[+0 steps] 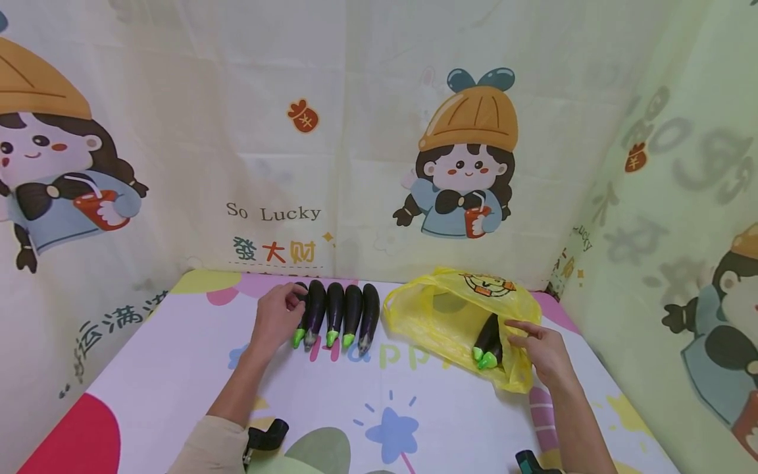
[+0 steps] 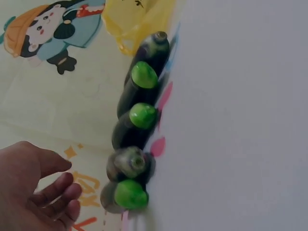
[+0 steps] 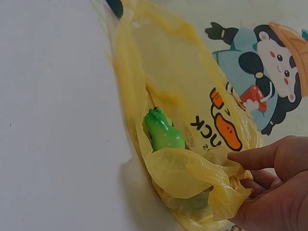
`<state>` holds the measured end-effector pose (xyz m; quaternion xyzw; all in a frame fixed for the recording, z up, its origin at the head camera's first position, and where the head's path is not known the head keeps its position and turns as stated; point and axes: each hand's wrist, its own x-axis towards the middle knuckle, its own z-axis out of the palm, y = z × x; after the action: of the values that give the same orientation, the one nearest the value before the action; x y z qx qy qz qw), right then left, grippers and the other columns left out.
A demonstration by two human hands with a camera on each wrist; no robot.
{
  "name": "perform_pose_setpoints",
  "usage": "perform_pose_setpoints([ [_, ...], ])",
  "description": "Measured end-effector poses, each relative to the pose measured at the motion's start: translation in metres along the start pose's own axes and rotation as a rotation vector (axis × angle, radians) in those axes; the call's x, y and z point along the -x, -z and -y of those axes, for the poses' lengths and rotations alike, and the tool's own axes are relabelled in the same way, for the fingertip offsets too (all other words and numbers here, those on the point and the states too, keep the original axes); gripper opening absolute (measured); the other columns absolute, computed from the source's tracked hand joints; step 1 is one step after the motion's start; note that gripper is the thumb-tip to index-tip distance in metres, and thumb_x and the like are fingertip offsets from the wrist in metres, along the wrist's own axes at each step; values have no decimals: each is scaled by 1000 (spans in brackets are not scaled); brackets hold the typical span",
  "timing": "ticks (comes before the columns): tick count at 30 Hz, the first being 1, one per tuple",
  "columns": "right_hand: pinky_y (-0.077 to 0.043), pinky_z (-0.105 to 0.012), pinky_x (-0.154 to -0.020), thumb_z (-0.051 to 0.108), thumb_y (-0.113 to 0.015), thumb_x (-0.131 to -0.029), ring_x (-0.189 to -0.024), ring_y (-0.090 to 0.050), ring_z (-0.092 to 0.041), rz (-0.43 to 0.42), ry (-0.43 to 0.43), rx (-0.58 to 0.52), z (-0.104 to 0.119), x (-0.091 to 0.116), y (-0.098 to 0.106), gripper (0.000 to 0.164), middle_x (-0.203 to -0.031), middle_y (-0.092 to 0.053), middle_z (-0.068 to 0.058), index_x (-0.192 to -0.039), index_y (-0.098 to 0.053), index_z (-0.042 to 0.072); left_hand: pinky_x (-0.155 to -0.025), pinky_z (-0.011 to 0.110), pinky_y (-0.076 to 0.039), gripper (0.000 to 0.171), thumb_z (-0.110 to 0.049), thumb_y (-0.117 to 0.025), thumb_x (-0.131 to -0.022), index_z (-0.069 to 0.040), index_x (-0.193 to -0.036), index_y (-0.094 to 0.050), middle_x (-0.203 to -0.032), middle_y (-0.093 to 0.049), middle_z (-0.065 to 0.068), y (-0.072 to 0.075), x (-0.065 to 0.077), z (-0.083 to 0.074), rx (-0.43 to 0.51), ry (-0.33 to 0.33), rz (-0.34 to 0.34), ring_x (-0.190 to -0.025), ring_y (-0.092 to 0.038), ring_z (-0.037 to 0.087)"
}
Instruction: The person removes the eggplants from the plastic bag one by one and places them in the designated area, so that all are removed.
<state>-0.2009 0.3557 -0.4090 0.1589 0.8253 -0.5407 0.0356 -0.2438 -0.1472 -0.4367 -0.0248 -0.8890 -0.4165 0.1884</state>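
Several dark purple eggplants (image 1: 335, 308) lie side by side in a row, their stem ends toward me; some stems are bright green, others greyish. At the row's left end my left hand (image 1: 278, 317) is beside the outermost eggplant (image 1: 299, 324). The left wrist view shows this hand (image 2: 41, 187) with loosely bent fingers and nothing between them. To the right, a yellow plastic bag (image 1: 420, 315) lies with its mouth open toward me. Two eggplants (image 1: 489, 336) with green stems show inside it. My right hand (image 1: 545, 352) pinches the bag's right edge, with crumpled plastic between thumb and fingers (image 3: 255, 159).
A white printed cloth (image 1: 331, 401) covers the table. Behind it hangs a cloth backdrop (image 1: 355, 158) with cartoon figures, and another printed cloth (image 1: 669, 217) stands along the right side.
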Motion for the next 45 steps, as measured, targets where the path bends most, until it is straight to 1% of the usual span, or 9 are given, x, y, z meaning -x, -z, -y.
perform_pose_setpoints([
  [5,-23,-62,-124,10,-58,-103,-154,-19,-45,-3,10,-4,1,1,1,48,-168,-22,-28,-150,-54,3,-75,30,-51,19,-9,-69,-96,-8,-114,-74,-91,-68,9,-7,2,-15,69,-3,58,-82,-60,23],
  [7,-25,-61,-124,10,-58,-103,-153,-21,-44,-5,15,1,1,1,2,48,-168,-23,-28,-150,-54,3,-75,28,-52,19,-8,-70,-95,-8,-114,-74,-91,-68,8,-12,4,-22,91,-25,87,-81,-61,21],
  [16,-25,-60,-124,11,-58,-103,-152,-21,-43,8,3,-7,0,3,2,47,-168,-22,-28,-150,-54,4,-73,25,-53,20,-7,-75,-92,-9,-112,-74,-85,-65,0,-52,14,-53,172,-84,224,-78,-59,16],
  [21,-29,-57,-123,11,-58,-104,-147,-25,-40,4,-3,-2,0,3,1,47,-167,-25,-27,-150,-54,4,-74,24,-53,18,-6,-74,-92,-8,-110,-75,-85,-66,0,-77,11,-68,188,-170,293,-77,-58,14],
  [25,-34,-52,-117,11,-59,-103,-141,-29,-37,4,12,13,0,3,0,47,-166,-28,-27,-149,-55,3,-74,25,-53,19,-4,-73,-91,-6,-109,-76,-91,-69,8,-93,10,-80,173,-252,358,-78,-58,14],
  [30,-34,-53,-118,11,-59,-103,-143,-30,-38,-5,9,11,0,4,-2,47,-166,-29,-28,-149,-55,2,-75,26,-54,20,-5,-73,-92,-5,-112,-75,-96,-70,9,-111,11,-93,149,-321,460,-80,-61,13],
  [35,-34,-52,-116,11,-59,-103,-142,-29,-38,-5,17,17,-1,4,-2,47,-166,-29,-28,-148,-55,1,-76,24,-54,21,-6,-74,-93,-5,-114,-75,-93,-69,3,-129,9,-104,170,-335,552,-82,-61,12],
  [39,-34,-53,-118,11,-59,-103,-143,-29,-38,-8,14,13,-1,4,-2,47,-166,-29,-27,-148,-55,2,-73,24,-53,25,-7,-74,-94,-6,-118,-74,-94,-68,1,-142,3,-113,188,-306,618,-82,-61,12],
  [45,-30,-57,-123,11,-59,-103,-146,-27,-40,-6,-3,-8,3,4,-3,47,-167,-27,-26,-149,-55,3,-72,22,-52,28,-6,-77,-91,-7,-119,-74,-96,-71,4,-164,-7,-127,175,-318,665,-82,-64,10],
])
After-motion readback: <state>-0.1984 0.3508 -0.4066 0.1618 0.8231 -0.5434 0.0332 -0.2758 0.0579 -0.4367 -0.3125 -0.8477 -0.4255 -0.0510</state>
